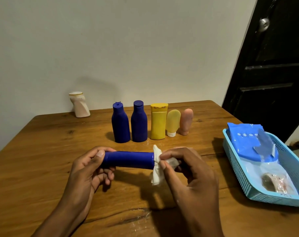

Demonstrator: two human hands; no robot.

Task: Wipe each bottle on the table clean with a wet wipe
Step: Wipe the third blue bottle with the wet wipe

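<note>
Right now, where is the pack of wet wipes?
In the head view, the wet wipe pack lies in the light blue basket on the table's right edge, right of the bottle row.

Left hand (88,170) at 9 o'clock, fingers curled, thumb on top, grip closed round one end of the blue tube (129,159). Right hand (188,175) at 3 o'clock, back up, thumb and forefinger pinching the wipe (157,165) against the tube's other end. Both forearms enter from 6 o'clock.
</note>
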